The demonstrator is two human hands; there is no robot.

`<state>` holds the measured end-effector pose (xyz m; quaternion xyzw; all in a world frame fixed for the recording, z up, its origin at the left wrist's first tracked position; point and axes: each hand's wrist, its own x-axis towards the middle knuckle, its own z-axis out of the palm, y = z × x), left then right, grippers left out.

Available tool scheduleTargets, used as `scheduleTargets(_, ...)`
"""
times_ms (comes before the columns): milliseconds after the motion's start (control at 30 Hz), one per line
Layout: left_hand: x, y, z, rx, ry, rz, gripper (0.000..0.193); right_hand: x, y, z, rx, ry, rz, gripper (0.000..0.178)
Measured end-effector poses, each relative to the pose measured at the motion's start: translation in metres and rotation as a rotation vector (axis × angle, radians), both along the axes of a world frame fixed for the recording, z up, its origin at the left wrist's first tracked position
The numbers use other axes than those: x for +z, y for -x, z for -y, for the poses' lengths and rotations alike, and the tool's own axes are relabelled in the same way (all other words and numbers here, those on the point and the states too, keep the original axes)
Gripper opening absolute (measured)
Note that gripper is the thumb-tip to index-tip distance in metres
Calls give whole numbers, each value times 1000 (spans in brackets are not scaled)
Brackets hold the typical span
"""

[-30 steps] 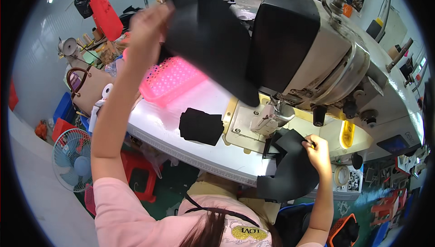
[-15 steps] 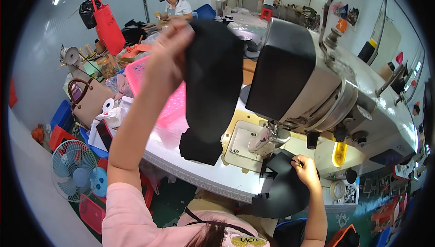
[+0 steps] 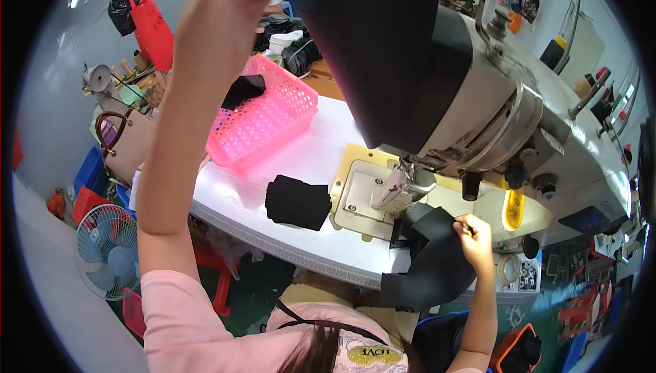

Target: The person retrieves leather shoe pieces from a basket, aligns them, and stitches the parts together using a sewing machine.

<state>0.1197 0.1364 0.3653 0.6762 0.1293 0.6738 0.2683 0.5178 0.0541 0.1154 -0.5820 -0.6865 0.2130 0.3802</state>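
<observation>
My left hand (image 3: 232,7) is raised at the upper left, slightly blurred, its fingers spread. A gap shows between its visible fingertips and a large black sheet piece (image 3: 383,38), whose top runs out of the picture. This piece overlaps the black front of the sewing machine (image 3: 502,99). At the right, my right hand (image 3: 475,236) pinches the edge of another curved black piece (image 3: 437,263) beside the machine's needle area and metal plate (image 3: 359,192). Left of that plate lies a stack of black pieces (image 3: 297,202) on the white table (image 3: 232,192).
A pink perforated basket (image 3: 263,134) with a black item stands behind the stack. Farther left are a beige handbag (image 3: 130,151), a hanging red bag (image 3: 152,28) and a blue fan (image 3: 109,253). An orange crate (image 3: 512,349) sits low at the right.
My left hand has risen and moved left. The large black piece has shifted up and right, uncovering the stack and basket. My right hand keeps its pinch on the curved piece.
</observation>
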Motion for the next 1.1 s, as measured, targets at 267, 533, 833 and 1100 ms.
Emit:
scheduleTargets(267, -268, 32, -1, 471, 108, -1080, 23, 43, 18, 15, 142, -173, -65, 5)
scheduleTargets(533, -295, 27, 8, 433, 53, -1285, 21, 48, 35, 5, 192, -194, 36, 7)
scheduleTargets(833, -266, 31, 4, 233, 513, -898, 13, 43, 57, -24, 193, -118, -156, 14)
scheduleTargets(1100, -202, -40, -10, -170, 718, -874, 21, 23, 51, -43, 122, -34, -38, 10)
